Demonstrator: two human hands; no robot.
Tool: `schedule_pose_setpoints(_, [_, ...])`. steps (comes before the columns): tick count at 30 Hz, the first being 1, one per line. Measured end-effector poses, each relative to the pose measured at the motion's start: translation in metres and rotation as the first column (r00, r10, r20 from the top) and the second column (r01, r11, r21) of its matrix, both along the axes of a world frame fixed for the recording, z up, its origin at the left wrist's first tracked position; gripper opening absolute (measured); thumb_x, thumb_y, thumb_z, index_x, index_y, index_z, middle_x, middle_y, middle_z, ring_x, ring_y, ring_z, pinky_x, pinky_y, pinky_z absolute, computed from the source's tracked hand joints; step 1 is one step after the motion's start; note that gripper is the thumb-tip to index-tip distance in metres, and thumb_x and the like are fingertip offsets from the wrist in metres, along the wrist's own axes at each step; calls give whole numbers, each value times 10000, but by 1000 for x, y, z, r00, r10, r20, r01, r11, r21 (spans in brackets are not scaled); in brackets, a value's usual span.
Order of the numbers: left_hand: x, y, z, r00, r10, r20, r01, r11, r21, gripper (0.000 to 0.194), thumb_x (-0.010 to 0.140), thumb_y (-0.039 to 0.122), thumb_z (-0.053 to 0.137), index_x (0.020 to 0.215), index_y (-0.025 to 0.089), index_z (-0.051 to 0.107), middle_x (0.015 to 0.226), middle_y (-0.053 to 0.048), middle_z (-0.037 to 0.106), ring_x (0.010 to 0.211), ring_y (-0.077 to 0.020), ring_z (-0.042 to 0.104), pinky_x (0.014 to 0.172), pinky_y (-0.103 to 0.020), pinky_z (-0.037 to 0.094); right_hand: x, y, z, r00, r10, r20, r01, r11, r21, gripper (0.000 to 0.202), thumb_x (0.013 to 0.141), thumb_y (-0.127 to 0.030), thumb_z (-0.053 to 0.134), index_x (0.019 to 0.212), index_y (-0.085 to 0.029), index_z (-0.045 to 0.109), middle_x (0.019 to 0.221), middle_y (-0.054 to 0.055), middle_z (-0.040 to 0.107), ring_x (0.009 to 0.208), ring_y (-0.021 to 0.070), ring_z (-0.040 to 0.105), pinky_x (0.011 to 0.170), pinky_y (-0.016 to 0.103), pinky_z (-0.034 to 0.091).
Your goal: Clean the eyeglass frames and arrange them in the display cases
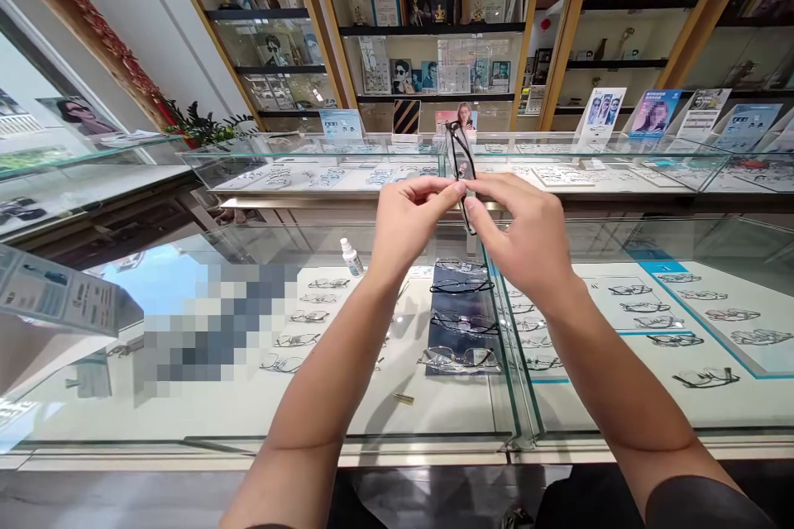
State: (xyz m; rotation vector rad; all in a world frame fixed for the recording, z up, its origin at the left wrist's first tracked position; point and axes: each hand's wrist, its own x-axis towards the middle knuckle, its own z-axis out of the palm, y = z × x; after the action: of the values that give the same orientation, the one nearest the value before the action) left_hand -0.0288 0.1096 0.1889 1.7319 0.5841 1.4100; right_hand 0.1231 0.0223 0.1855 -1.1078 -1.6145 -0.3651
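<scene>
A pair of dark-framed eyeglasses (pixel 460 150) is held up above the glass counter, turned on end so the frame stands nearly upright. My left hand (pixel 413 215) pinches it near the middle with thumb and forefinger. From the other side my right hand (pixel 521 223) grips it too, its fingertips meeting those of the left. Part of the frame is hidden behind the fingers. Below the hands, a dark blue display strip (pixel 462 302) bears several pairs of glasses. A white spray bottle (pixel 351 257) stands just left of my left forearm.
The glass counter (pixel 434 421) spans the front, with rows of glasses under its top. A second glass showcase (pixel 322 173) runs behind it, carrying upright advertising cards (pixel 601 117). At left, a tilted leaflet stand (pixel 59 289) juts in. A potted plant (pixel 211 126) sits further back.
</scene>
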Motion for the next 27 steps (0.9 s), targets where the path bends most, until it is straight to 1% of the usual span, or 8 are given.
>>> schedule_pose_setpoints(3, [-8, 8, 1, 982, 0, -190, 11, 998, 56, 270, 832, 479, 880, 821, 209, 857, 704, -16, 696, 629, -123, 502, 595, -289, 368, 9, -7, 7, 996, -46, -81, 47, 999, 10, 208, 1037, -287, 634, 878, -241, 759, 908, 38, 809, 860, 222, 744, 819, 388, 598])
schedule_pose_setpoints(6, [-12, 18, -1, 856, -28, -516, 92, 991, 100, 207, 851, 399, 820, 786, 204, 844, 634, 1, 641, 591, -117, 439, 584, -305, 304, 18, -12, 13, 983, -92, -157, 102, 993, 55, 297, 1037, -358, 664, 761, -248, 677, 748, 18, 712, 719, 197, 658, 690, 360, 530])
schedule_pose_setpoints(8, [-8, 25, -8, 698, -52, -714, 182, 978, 107, 164, 847, 344, 785, 771, 211, 842, 612, 11, 634, 575, -120, 434, 584, -314, 293, 21, -14, 16, 981, -84, -174, 98, 993, 72, 334, 1027, -395, 696, 726, -259, 648, 701, 13, 673, 694, 191, 627, 643, 352, 485])
schedule_pose_setpoints(11, [9, 31, -27, 414, -67, -908, 309, 949, 71, 109, 821, 265, 768, 764, 221, 848, 645, 5, 698, 593, -136, 524, 602, -317, 325, 20, -18, 20, 980, -59, -188, 72, 995, 68, 343, 1019, -342, 710, 697, -259, 627, 676, 3, 634, 683, 179, 601, 615, 347, 425])
schedule_pose_setpoints(14, [32, 31, -48, 124, -77, -989, 346, 938, -29, 65, 794, 235, 805, 795, 226, 869, 787, -27, 805, 696, -176, 654, 629, -314, 378, 17, -21, 23, 979, -40, -199, 46, 999, 23, 365, 1034, -344, 706, 692, -250, 621, 664, -5, 611, 683, 175, 601, 624, 346, 422])
schedule_pose_setpoints(17, [51, 29, -64, -80, -45, -996, 317, 946, -68, 122, 787, 249, 843, 895, 236, 897, 939, -68, 855, 837, -228, 739, 682, -312, 446, 16, -21, 25, 977, -30, -209, 31, 1000, 1, 397, 1033, -385, 734, 679, -245, 619, 646, -1, 618, 666, 174, 600, 615, 346, 430])
schedule_pose_setpoints(21, [62, 28, -73, -211, 25, -977, 312, 949, -43, 222, 797, 249, 863, 1013, 223, 909, 1053, -118, 862, 1011, -293, 782, 796, -330, 530, 16, -20, 26, 977, -19, -211, 25, 999, 27, 406, 1006, -287, 770, 640, -235, 603, 612, -4, 613, 624, 160, 580, 586, 352, 403])
schedule_pose_setpoints(27, [66, 34, -82, -267, 63, -962, 314, 949, -24, 239, 807, 288, 897, 1027, 197, 897, 1120, -136, 858, 1085, -311, 784, 831, -332, 557, 15, -18, 25, 982, -22, -188, 19, 1000, -18, 452, 1050, -507, 702, 695, -242, 612, 619, 7, 614, 652, 161, 581, 630, 342, 467])
